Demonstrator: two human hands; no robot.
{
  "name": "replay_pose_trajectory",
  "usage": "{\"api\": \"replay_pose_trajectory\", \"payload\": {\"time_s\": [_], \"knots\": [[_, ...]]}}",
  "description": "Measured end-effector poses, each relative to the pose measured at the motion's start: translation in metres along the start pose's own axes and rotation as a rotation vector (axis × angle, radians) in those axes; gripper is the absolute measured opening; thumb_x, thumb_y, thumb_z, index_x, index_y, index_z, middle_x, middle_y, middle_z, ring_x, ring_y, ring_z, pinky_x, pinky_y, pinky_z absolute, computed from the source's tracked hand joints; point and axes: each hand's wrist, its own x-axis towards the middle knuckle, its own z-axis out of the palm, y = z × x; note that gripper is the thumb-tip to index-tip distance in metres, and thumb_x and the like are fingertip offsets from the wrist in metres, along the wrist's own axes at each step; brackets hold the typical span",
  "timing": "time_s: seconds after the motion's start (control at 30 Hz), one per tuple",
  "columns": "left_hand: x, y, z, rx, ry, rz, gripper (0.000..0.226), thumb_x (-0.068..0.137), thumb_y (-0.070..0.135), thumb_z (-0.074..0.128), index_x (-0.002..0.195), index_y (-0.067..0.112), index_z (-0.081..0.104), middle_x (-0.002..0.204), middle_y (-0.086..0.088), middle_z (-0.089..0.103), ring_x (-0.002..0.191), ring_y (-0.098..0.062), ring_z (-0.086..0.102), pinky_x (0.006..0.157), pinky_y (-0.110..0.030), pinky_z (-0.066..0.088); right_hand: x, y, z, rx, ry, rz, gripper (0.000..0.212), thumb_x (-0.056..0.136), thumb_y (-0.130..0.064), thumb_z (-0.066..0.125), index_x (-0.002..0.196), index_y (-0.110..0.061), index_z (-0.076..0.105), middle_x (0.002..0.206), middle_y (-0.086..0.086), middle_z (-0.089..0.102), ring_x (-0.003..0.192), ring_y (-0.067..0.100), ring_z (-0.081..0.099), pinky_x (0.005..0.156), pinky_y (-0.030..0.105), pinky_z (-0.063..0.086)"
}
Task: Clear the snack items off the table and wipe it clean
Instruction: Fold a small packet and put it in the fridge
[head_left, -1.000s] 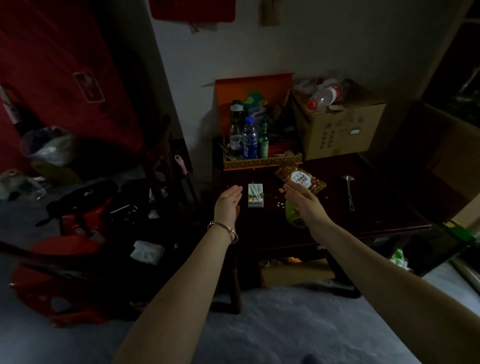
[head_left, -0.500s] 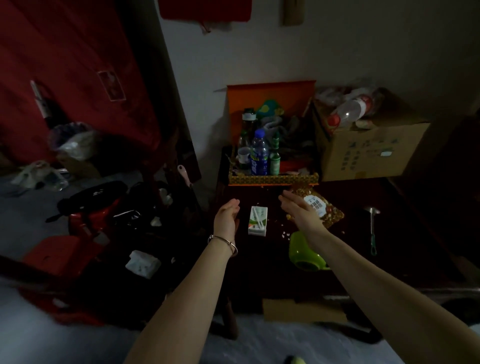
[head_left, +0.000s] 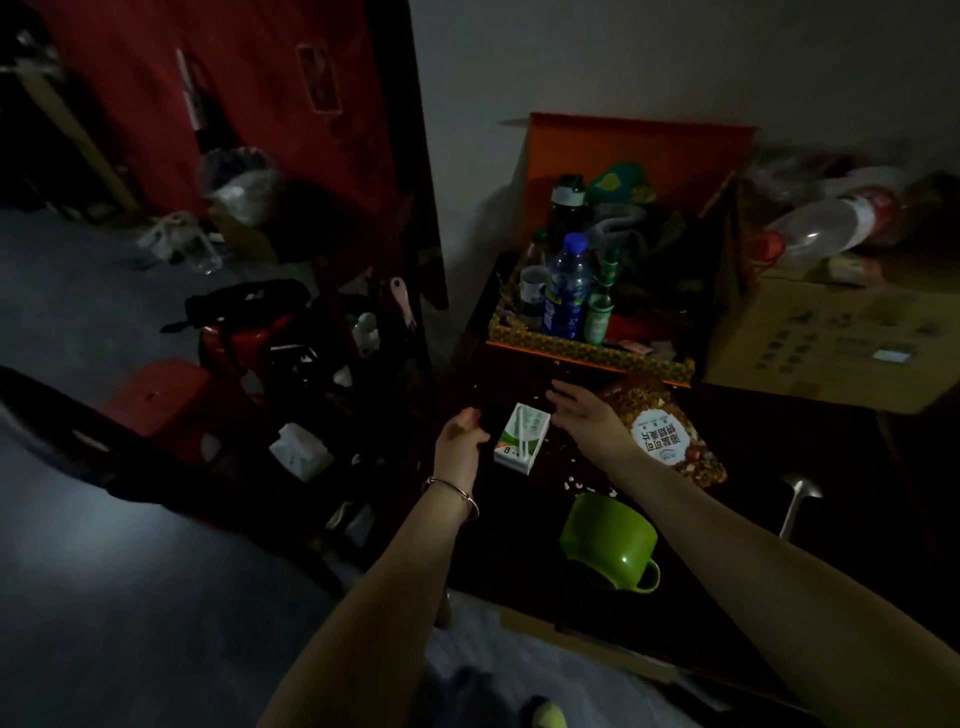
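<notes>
Left hand (head_left: 460, 441) — fingers loosely curled, empty — has closed in just beside the carton (head_left: 522, 439) on the table (head_left: 857, 467). Right hand (head_left: 587, 415), fingers spread, holding nothing, has advanced between carton and snack bag (head_left: 662, 441). Nothing lifted yet — crumbs (head_left: 576, 486) remain; clearing is judged barely begun.

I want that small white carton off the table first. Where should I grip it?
Probably grip the carton across its long sides, coming from above: it lies flat, and the left hand hovers beside its left edge.
</notes>
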Motion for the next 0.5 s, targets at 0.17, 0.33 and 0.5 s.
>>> {"api": "replay_pose_trajectory", "payload": {"time_s": [0.17,0.33,0.5], "knots": [[0.023,-0.033,0.0,0.078,-0.022,-0.062,0.068,0.066,0.005,0.06,0.133,0.014,0.051,0.134,-0.005,0.053,0.118,-0.023,0.055,0.103,-0.045,0.045,0.03,0.017,0.007,-0.239,-0.133,-0.019,0.057,0.087,-0.007,0.056,0.137,-0.031,0.043,0.141,-0.007,0.049,0.103,0.024,0.064,0.065,0.032,0.045],[0.012,-0.025,0.009,0.044,0.036,-0.064,0.069,0.077,-0.011,0.058,0.141,0.008,0.038,0.145,-0.009,0.04,0.136,-0.025,0.035,0.098,-0.034,0.039,0.062,0.025,0.011,-0.451,-0.155,0.011,0.06,0.083,0.003,0.052,0.135,-0.027,0.046,0.138,-0.002,0.052,0.042,-0.005,0.049,0.045,0.018,0.037],[0.033,-0.042,0.011,0.2,0.048,-0.144,0.086,0.067,0.0,0.066,0.144,0.016,0.031,0.149,-0.011,0.031,0.134,-0.028,0.037,0.103,-0.044,0.042,0.09,0.031,0.023,-0.814,-0.283,-0.05,0.062,0.085,-0.014,0.059,0.139,-0.037,0.039,0.149,-0.004,0.037,0.119,0.016,0.052,0.081,0.021,0.048]]}}
